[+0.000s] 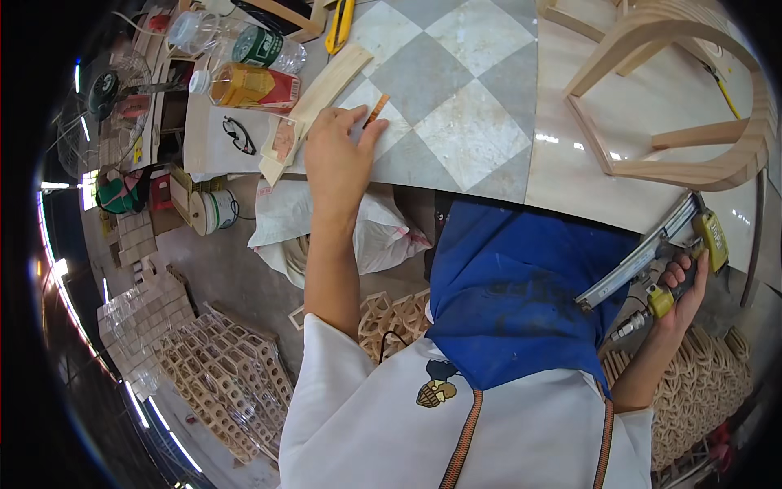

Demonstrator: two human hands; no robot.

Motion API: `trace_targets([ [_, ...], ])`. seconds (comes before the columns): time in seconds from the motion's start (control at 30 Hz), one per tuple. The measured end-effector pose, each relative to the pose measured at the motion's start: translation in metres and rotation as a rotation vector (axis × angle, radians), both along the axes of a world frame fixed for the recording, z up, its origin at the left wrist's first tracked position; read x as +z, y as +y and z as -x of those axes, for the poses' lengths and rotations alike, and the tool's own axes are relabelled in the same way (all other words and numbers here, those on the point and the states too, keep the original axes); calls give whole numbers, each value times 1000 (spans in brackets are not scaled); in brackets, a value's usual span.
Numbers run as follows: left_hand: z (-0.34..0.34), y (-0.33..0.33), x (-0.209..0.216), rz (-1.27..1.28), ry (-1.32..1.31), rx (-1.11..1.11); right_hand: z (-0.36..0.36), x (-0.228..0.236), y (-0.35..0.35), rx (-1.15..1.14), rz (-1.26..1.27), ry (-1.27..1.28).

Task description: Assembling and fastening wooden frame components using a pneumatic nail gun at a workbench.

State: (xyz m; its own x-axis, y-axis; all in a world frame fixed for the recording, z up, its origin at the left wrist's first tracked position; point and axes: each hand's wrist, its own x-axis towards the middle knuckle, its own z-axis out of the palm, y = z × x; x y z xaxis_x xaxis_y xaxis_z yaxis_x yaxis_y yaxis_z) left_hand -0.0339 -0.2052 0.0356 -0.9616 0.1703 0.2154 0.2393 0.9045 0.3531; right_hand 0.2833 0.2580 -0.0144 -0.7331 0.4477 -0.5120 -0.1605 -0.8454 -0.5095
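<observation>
My left hand point(340, 151) is over the near edge of the checkered tabletop, its thumb and forefinger closed around a short copper-coloured strip of nails point(380, 106). Beside it lies a pale wooden board point(330, 88), partly covered by the hand. At the right, my right hand point(686, 285) grips the handle of a yellow-green nail gun point(710, 243). Its long metal magazine point(631, 259) slants down and left in front of the blue apron point(513, 301). An air fitting point(629, 328) shows at the end of the handle.
A curved wooden frame point(757, 138) stands on the table at the right. Drink bottles point(252, 85), glasses point(238, 135) and a yellow utility knife point(340, 26) lie at the left and back. Below are a white sack point(285, 213), a bucket point(218, 210) and stacked wooden parts point(220, 371).
</observation>
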Motion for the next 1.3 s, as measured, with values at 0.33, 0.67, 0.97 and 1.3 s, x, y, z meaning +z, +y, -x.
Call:
trace_targets([
  [0.33,2,2,3,-65,-113,48,2,0,-6,-39,18,-14],
  [0.67,-56,69,30,-256,-95,-436,19,17,-25,-113,15,-183],
  [0.97,-125,212,29,-677,-721,-845,28,27,-36,-159,-6,-108],
  [1.3,-123,304,12,-430,-226,-1220,19,28,-29,-111,12,-76],
])
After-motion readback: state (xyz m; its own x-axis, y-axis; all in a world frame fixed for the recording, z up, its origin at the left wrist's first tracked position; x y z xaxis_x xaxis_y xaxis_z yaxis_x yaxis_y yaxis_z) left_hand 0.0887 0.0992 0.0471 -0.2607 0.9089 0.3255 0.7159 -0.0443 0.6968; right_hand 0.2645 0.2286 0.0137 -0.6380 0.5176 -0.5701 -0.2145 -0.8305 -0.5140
